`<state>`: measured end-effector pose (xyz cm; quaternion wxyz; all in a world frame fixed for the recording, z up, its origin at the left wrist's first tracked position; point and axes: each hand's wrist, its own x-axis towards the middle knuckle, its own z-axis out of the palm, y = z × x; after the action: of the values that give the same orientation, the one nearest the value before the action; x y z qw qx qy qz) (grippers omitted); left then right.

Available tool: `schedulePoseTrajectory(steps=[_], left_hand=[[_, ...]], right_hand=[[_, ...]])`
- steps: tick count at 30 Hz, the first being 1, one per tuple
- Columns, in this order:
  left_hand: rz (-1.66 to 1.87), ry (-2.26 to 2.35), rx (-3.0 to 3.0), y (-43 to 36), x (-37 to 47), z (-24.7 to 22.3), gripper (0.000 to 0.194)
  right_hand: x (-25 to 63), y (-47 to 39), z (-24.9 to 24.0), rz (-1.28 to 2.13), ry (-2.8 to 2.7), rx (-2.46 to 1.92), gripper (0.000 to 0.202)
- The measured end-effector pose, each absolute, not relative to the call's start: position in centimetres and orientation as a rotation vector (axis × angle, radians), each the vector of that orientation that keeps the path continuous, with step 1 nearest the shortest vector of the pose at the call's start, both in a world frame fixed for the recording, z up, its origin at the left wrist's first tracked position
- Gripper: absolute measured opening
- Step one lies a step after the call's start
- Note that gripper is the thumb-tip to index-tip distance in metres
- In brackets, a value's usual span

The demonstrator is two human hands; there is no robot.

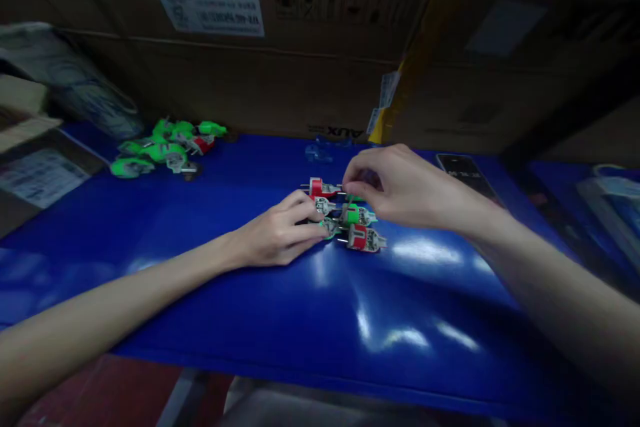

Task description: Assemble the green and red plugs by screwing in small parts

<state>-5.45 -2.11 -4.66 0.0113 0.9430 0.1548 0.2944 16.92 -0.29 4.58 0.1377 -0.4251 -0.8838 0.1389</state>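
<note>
On the blue table [225,320] several small two-pin plugs with bare circuit boards lie in two close rows. My left hand [280,230] comes from the left, fingers bent and fingertips pressed on a green plug [330,227] and a whitish plug [323,205] in the left row. A red plug [323,187] lies just beyond those fingers. Over the right row, my right hand [400,187] has thumb and forefinger pinched together; what is between them is too small to make out. Below it are a green-and-white plug [357,215] and a red-and-white plug [366,239].
A heap of green plugs [165,147] lies at the back left, beside a patterned cylindrical object [95,97] and an open carton [35,167]. Large cardboard boxes [225,80] wall off the back. Clear plastic pieces [323,149] and a dark phone-like object [465,170] lie near them.
</note>
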Motion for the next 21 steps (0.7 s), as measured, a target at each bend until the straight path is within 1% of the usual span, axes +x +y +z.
schedulePoseTrajectory(steps=[3,7,10,18,21], left_hand=[[0.93,0.495,2.935,-2.1,-5.4,-4.6,0.011],[0.909,0.468,2.921,-2.0,-5.4,-4.6,0.014],[0.908,0.48,2.907,-2.1,-5.5,-4.7,0.017],[0.939,0.439,2.907,-2.1,-5.6,-4.9,0.02],[0.947,0.444,2.902,-2.1,-5.5,-4.8,0.021]], right_hand=[[17.1,-0.5,4.3,0.422,-2.536,-1.222,0.012],[17.5,-0.6,4.5,0.481,-2.569,-0.977,0.014],[17.8,-0.7,5.2,0.537,-2.567,-0.887,0.012],[20.3,-0.7,6.9,0.576,-2.399,-0.968,0.009],[21.4,-0.5,6.4,0.681,-2.336,-1.024,0.013]])
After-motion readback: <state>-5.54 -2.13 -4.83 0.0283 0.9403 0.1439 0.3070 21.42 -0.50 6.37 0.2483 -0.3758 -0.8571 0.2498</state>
